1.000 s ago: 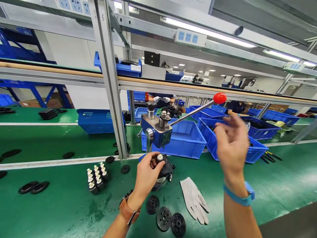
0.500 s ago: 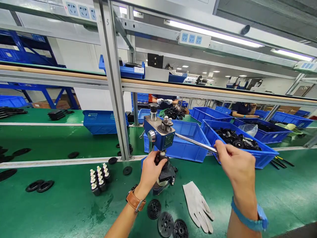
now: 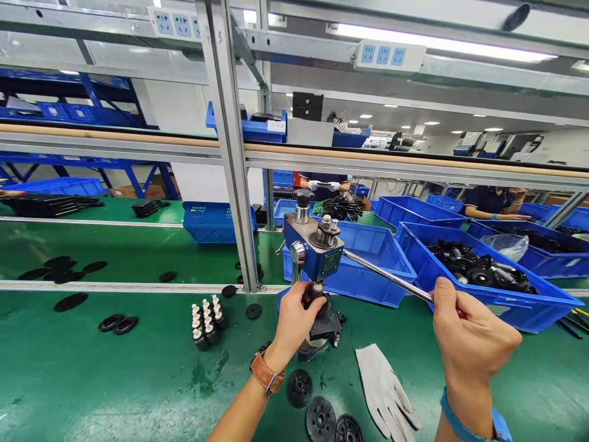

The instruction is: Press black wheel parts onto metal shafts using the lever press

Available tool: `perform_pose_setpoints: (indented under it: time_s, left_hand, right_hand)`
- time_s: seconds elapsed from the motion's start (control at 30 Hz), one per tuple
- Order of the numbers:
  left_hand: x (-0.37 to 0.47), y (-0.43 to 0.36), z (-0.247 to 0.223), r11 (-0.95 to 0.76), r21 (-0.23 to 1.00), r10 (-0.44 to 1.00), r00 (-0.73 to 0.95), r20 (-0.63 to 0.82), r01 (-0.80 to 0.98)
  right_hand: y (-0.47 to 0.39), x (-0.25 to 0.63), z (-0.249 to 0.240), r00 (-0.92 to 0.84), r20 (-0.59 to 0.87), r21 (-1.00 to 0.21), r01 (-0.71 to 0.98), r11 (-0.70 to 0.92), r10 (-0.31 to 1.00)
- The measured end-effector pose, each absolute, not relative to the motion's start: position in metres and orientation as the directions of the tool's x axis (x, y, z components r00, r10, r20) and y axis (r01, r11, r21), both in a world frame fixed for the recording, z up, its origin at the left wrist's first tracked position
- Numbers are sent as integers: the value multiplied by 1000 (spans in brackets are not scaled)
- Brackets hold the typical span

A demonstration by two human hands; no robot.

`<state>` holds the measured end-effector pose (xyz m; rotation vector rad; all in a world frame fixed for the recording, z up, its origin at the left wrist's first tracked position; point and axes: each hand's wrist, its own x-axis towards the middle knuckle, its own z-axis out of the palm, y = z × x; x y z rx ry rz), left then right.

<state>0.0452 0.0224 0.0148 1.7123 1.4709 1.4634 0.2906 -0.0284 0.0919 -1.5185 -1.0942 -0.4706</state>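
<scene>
A blue hand press stands on the green table, its metal lever reaching out to the right. My right hand is closed round the end of that lever. Under the press head, my left hand grips a small black part with a pale top, thumb and fingers on its sides. The part's lower end is hidden. Black discs and a grey-white glove lie in front of the press. Left of it, several black parts with white tips stand grouped in rows.
Behind the press sits a blue bin; another bin at the right holds black parts. A metal post rises left of the press. More black discs lie at the left. Two people work beyond the frame.
The view has turned, so the scene sits differently in the picture. My right hand and the lever end are slightly lower relative to the press. My left hand keeps its hold under the press head.
</scene>
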Motion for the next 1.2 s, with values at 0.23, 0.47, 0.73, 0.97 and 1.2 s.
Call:
perform_pose_setpoints:
  time_s: [0.23, 0.47, 0.73, 0.97, 1.2]
  left_hand:
    - [46, 24, 15, -341, 844, 902, -109, 418, 415]
    - [56, -4, 20, -413, 809, 880, -47, 474, 419]
    - [96, -35, 2, -633, 646, 767, 238, 596, 426]
    - [88, -49, -37, -575, 702, 810, 174, 559, 420]
    - [61, -65, -62, -410, 807, 909, 115, 401, 426]
  right_hand:
    - [-28, 295, 95, 494, 775, -570, 816, 98, 393]
    - [-32, 285, 108, 509, 803, -594, 725, 349, 310]
    - [-67, 243, 20, -68, 514, -611, 670, 421, 855]
    - [-13, 336, 20, 420, 319, -931, 306, 198, 850]
    - [82, 467, 109, 643, 246, -967, 215, 137, 725]
